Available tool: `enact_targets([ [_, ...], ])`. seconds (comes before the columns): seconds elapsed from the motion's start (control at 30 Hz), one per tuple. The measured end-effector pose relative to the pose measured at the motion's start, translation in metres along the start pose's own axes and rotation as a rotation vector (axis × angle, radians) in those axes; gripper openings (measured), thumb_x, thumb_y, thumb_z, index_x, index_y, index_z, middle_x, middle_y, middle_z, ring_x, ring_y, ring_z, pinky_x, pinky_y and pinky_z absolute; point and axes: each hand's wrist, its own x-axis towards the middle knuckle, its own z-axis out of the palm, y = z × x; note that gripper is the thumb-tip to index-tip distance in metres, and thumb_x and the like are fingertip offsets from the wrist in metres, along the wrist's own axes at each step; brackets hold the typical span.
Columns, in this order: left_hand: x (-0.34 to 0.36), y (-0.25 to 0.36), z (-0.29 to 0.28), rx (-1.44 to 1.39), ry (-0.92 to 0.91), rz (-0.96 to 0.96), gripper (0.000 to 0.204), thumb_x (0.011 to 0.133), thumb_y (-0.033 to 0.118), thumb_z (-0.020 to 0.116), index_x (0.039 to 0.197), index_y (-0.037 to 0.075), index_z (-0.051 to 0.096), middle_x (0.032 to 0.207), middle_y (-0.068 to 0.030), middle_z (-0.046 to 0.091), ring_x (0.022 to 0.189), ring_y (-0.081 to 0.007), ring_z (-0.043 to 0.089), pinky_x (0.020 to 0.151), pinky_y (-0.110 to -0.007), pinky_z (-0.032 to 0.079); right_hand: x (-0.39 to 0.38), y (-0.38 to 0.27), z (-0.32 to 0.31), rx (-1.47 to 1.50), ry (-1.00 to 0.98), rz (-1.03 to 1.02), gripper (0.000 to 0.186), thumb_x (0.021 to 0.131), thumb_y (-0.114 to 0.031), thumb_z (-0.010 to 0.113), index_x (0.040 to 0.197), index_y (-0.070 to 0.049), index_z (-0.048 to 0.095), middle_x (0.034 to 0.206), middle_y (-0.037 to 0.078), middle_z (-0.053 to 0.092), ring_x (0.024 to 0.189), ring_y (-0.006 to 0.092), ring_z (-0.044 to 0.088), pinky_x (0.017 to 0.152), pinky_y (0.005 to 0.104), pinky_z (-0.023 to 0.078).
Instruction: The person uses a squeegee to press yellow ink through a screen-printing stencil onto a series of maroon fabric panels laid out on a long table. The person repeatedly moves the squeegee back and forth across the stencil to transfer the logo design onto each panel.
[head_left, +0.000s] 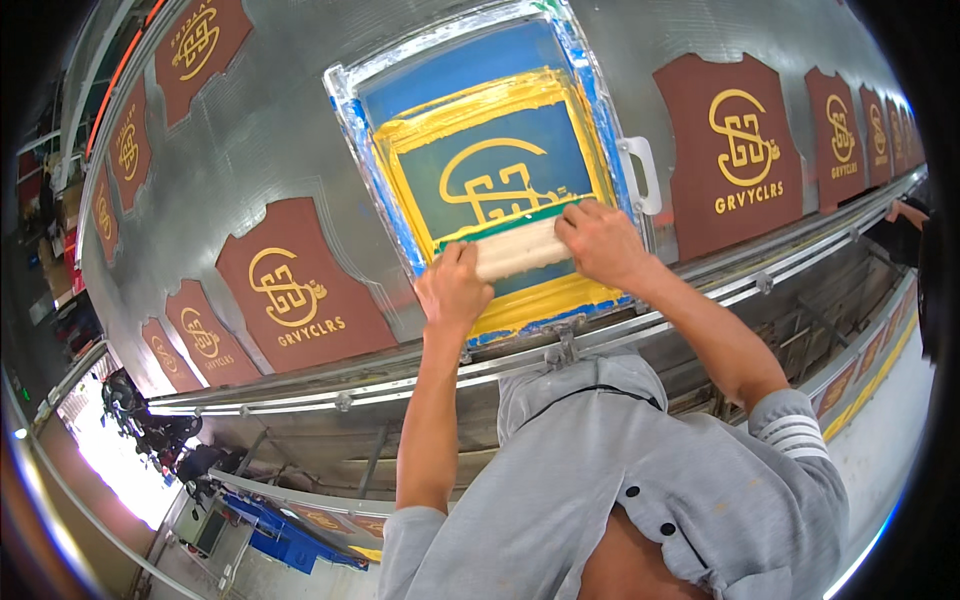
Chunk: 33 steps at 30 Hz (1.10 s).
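Note:
A squeegee point(520, 250) with a pale wooden handle and a green blade lies across the lower part of a screen-printing frame point(345, 110). My left hand point(455, 288) is closed round its left end, and my right hand point(603, 240) grips its right end. Yellow ink point(475, 98) lines the inner border of the screen, around a blue mesh point(440, 160) that carries a curved yellow design. The squeegee hides the design's lower part. A white handle point(640, 175) sticks out from the frame's right side.
Dark red shirt panels with yellow prints lie on the long grey table, one left point(300, 285) and one right point(735, 150) of the frame, several more beyond. A metal rail point(700, 290) runs along the near edge. Another person's hand point(905, 212) shows at the far right.

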Motion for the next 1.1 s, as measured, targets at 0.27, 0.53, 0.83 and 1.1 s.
enact_targets([
  [0.27, -0.099, 0.031, 0.026, -0.024, 0.014, -0.002, 0.035, 0.061, 0.005, 0.069, 0.096, 0.008, 0.071, 0.096, -0.0056, 0.069, 0.084, -0.0304, 0.069, 0.068, -0.041, 0.056, -0.101, -0.040, 0.038, 0.030, -0.019, 0.007, 0.021, 0.069, -0.009, 0.067, 0.089, -0.003, 0.064, 0.087, 0.011, 0.061, 0.091, 0.0297, 0.062, 0.084, 0.0398, 0.053],
  [0.53, -0.081, 0.035, 0.009, 0.090, -0.104, 0.017, 0.029, 0.065, 0.010, 0.070, 0.094, 0.008, 0.074, 0.092, -0.0080, 0.068, 0.101, -0.0308, 0.064, 0.099, -0.060, 0.039, -0.081, -0.013, 0.001, 0.594, -0.020, 0.132, 0.065, 0.085, -0.038, 0.074, 0.134, 0.000, 0.056, 0.134, 0.026, 0.056, 0.130, 0.0413, 0.048, 0.113, 0.0511, 0.033],
  [0.83, -0.079, 0.055, 0.027, 0.074, -0.041, 0.053, 0.025, 0.068, 0.009, 0.067, 0.093, 0.008, 0.073, 0.098, -0.0094, 0.069, 0.109, -0.0270, 0.061, 0.109, -0.063, 0.030, -0.001, 0.115, 0.024, 0.536, 0.644, 0.708, 0.041, 0.092, -0.031, 0.060, 0.119, -0.001, 0.066, 0.107, 0.025, 0.069, 0.103, 0.0414, 0.065, 0.092, 0.0464, 0.049],
  [1.1, -0.109, -0.027, -0.007, -0.055, 0.053, 0.018, 0.022, 0.068, 0.007, 0.064, 0.087, 0.009, 0.074, 0.089, -0.0089, 0.070, 0.103, -0.0257, 0.064, 0.111, -0.064, 0.030, 0.049, 0.007, 0.012, 0.726, 0.771, 0.688, 0.029, 0.095, -0.022, 0.058, 0.105, 0.002, 0.071, 0.092, 0.014, 0.073, 0.083, 0.0198, 0.068, 0.077, 0.0348, 0.051],
])
